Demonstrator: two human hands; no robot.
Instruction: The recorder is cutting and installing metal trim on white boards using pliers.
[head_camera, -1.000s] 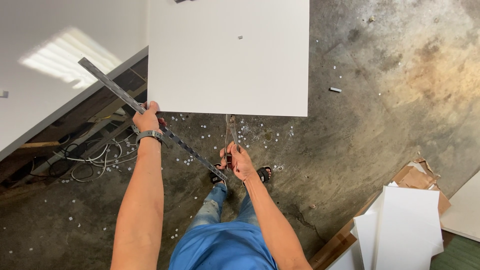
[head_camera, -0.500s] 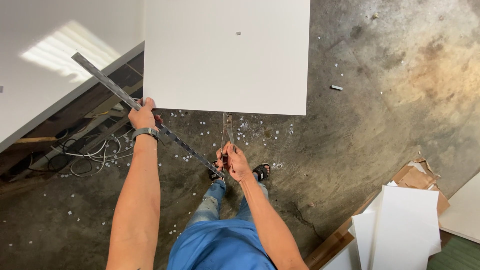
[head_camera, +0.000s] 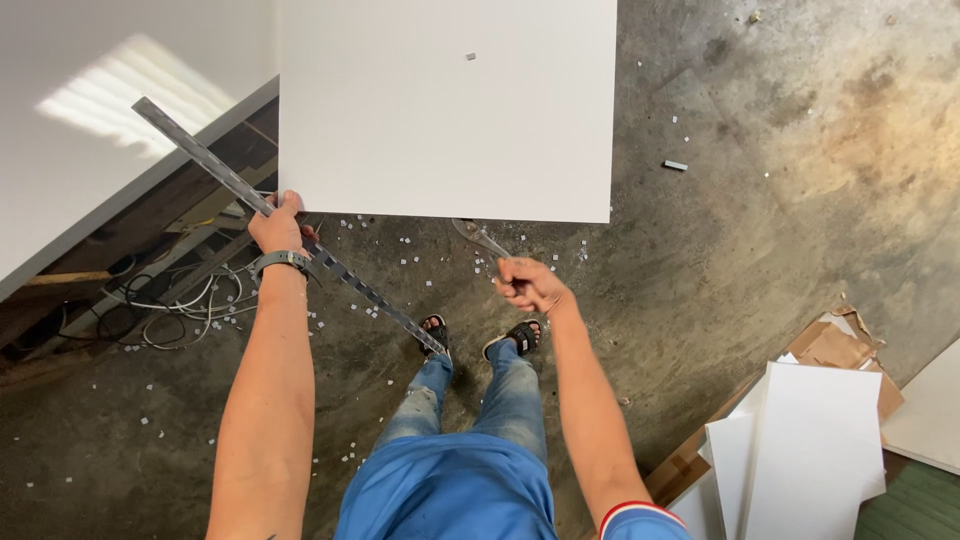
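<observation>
Left hand (head_camera: 277, 224) is clenched around a long perforated metal strip (head_camera: 300, 233) running from ten o'clock down toward the feet. Right hand (head_camera: 527, 284), fingers pressed closed, pinches a small metal tool (head_camera: 481, 238) pointing to eleven o'clock. White panel (head_camera: 450, 100) lies at twelve o'clock on the concrete floor (head_camera: 760, 220).
</observation>
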